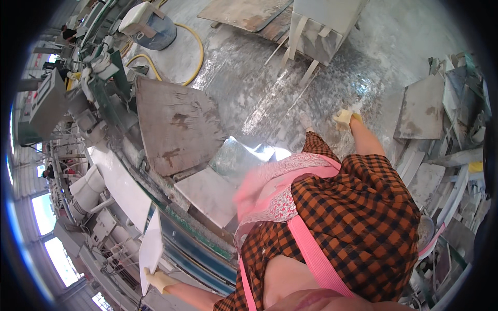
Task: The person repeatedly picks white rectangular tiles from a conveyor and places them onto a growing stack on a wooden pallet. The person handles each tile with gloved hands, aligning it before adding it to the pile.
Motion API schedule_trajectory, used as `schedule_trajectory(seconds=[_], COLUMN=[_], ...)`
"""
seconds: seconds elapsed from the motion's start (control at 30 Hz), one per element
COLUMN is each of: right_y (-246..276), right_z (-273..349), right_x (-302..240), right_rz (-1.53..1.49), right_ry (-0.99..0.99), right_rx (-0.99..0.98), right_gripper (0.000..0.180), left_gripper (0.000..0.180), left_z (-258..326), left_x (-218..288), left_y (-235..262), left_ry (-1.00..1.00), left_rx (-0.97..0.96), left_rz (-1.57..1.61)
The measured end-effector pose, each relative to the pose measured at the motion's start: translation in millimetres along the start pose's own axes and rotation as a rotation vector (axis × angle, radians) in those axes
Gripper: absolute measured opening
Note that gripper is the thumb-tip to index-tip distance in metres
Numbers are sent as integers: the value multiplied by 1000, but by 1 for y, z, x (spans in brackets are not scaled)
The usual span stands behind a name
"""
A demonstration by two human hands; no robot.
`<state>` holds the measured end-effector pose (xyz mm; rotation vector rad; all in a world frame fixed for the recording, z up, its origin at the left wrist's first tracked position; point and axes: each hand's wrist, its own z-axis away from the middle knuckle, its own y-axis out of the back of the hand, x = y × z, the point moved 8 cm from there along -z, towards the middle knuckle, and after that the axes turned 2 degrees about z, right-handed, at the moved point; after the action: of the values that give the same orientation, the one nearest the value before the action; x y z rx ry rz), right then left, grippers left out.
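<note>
At the lower left, my left hand point(158, 280) wears a pale yellow glove and grips the lower edge of a thin white slab point(151, 250), which stands on edge. The slab leans upright beside a long machine bed point(194, 259) with dark blue strips. Another white slab point(116, 173) lies along that machine, just beyond the one in my grip. My right hand point(345, 119), gloved in the same pale yellow, hangs out over the wet floor to the right. Its fingers look curled in, and nothing shows in them.
A large stained brown board point(174, 124) and a pale slab point(206, 196) lie beside the machine. Farther off are a blue-and-white tub point(153, 31), a yellow hose point(199, 52) and a grey box-like stand point(319, 36). Stacked slabs point(421, 109) and scrap crowd the right.
</note>
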<state>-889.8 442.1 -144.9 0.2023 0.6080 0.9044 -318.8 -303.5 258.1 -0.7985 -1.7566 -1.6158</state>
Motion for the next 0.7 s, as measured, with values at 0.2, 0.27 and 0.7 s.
schedule_trajectory(seconds=[0.2, 0.27, 0.7], right_y=[85, 112, 210], right_z=[-96, -128, -156], right_x=[-56, -89, -299], right_rz=[96, 137, -543], right_ry=[-78, -21, 382], right_rx=[5, -46, -82], right_gripper=[34, 36, 40], left_gripper=[50, 49, 53], left_z=[120, 150, 194], left_x=[126, 177, 369], left_y=[-24, -46, -491], left_ry=[142, 118, -87], left_rx=[215, 345, -683], left_rz=[282, 315, -343])
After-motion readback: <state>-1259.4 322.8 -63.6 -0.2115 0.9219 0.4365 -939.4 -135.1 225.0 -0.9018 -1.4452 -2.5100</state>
